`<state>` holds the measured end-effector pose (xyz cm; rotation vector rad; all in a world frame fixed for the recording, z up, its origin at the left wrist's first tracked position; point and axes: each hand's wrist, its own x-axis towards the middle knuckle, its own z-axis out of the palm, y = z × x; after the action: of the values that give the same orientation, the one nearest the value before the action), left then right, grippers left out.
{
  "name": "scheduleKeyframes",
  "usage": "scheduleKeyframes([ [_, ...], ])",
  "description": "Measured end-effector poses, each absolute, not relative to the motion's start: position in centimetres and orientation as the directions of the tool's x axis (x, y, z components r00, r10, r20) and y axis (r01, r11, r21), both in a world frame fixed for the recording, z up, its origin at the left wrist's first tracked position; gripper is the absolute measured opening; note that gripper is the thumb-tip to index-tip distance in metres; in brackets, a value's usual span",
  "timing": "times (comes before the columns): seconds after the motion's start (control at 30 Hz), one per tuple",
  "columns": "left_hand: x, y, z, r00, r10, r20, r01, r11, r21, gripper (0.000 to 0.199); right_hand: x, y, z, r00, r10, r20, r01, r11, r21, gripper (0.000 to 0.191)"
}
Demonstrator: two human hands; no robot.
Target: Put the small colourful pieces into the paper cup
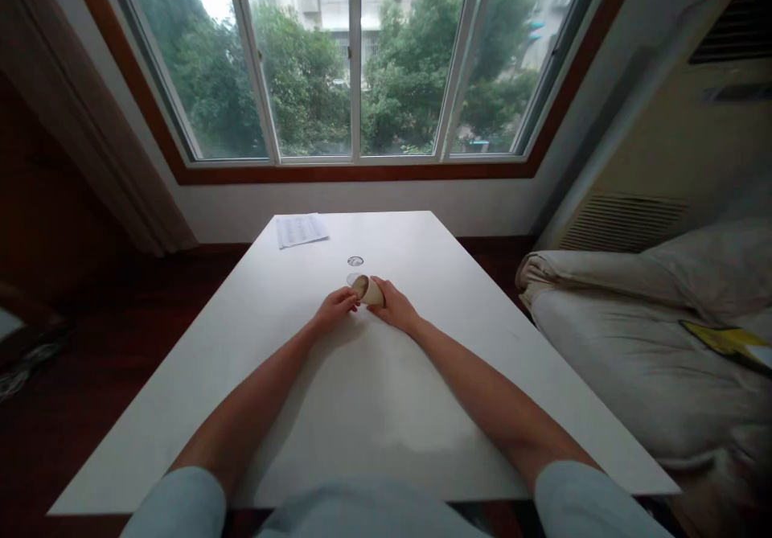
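Observation:
A beige cup [374, 291] is tilted on its side over the white table, its open mouth facing left. My right hand [393, 305] is wrapped round the base end of the cup. At the lower edge of the mouth, the curled fingers of my left hand [338, 310] close on the rim; the exact fingertip contact is too small to see. Just behind the cup lies a faint, clear-looking round piece [353, 279], partly covered by it. Farther back is a round piece with a dark rim [355, 260].
Printed sheets of paper [301, 230] lie at the far left corner of the white table [386, 409]. A cushioned seat [615, 353] with a yellow item [720, 341] stands to the right. Beyond the table is a wide window [355, 63].

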<state>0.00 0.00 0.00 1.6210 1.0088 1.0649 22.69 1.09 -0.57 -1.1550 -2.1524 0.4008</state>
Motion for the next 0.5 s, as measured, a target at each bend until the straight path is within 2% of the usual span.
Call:
scheduleKeyframes([
  [0.1, -0.4, 0.2, -0.6, 0.200, 0.937, 0.288, 0.310, -0.339, 0.888, 0.026, 22.5, 0.6, -0.2, -0.430, 0.820, 0.377, 0.609, 0.572, -0.549, 0.081],
  [0.2, -0.9, 0.4, -0.9, 0.160, 0.932, 0.324, 0.420, -0.362, 0.833, 0.020, 22.4, 0.3, 0.3, -0.480, 0.802, 0.356, 0.587, 0.595, -0.549, 0.078],
  [0.4, -1.2, 0.6, -1.0, 0.117, 0.944, 0.308, 0.444, -0.327, 0.834, 0.019, 22.3, 0.0, 0.5, -0.502, 0.774, 0.386, 0.557, 0.630, -0.541, 0.077],
  [0.5, -1.1, 0.8, -0.9, 0.040, 0.967, 0.252, 0.386, -0.247, 0.889, 0.022, 22.3, -0.1, 0.5, -0.502, 0.771, 0.391, 0.554, 0.634, -0.539, 0.078],
])
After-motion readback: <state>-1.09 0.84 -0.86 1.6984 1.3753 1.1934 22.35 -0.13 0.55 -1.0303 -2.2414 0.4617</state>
